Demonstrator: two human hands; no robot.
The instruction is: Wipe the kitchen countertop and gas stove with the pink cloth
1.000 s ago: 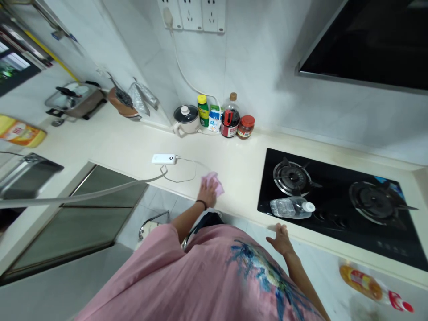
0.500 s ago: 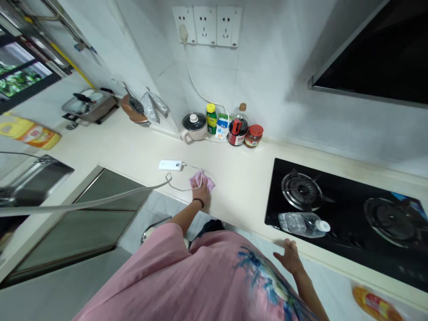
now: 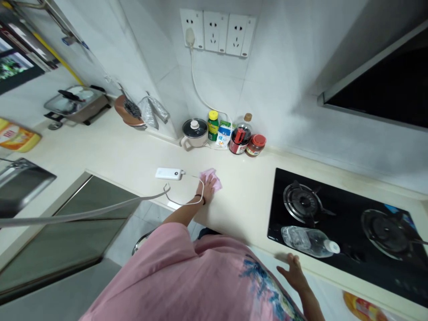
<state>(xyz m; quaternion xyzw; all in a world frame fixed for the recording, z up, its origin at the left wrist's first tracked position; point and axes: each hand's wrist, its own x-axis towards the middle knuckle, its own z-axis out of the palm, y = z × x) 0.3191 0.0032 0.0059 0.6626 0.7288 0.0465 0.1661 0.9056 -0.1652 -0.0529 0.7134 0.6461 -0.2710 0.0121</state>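
My left hand [image 3: 206, 189], a dark band at its wrist, presses a crumpled pink cloth [image 3: 216, 182] against the pale countertop [image 3: 244, 200]. Its fingers lie over the cloth's near side. A thin white cable runs across that forearm to a white power bank [image 3: 168, 174], which lies flat to the left of the hand. At the counter's front edge, below the stove, rests my right hand [image 3: 294, 271], thumb apart from the fingers and nothing in it. The nearest thing to it is a clear plastic bottle [image 3: 309, 241] with a white cap, lying on its side on the black gas stove [image 3: 347, 223].
Along the wall stand a small lidded pot [image 3: 195, 133], a green bottle with yellow cap [image 3: 213, 125], a white packet [image 3: 223, 136], a dark sauce bottle [image 3: 238, 141] and a red-lidded jar [image 3: 256, 145]. A grey strap [image 3: 100, 210] crosses the left side. A sink [image 3: 26, 185] lies far left.
My left hand has slid the pink cloth forward and to the right, away from the power bank. My right hand stays at the counter edge. The whole view has shifted slightly.
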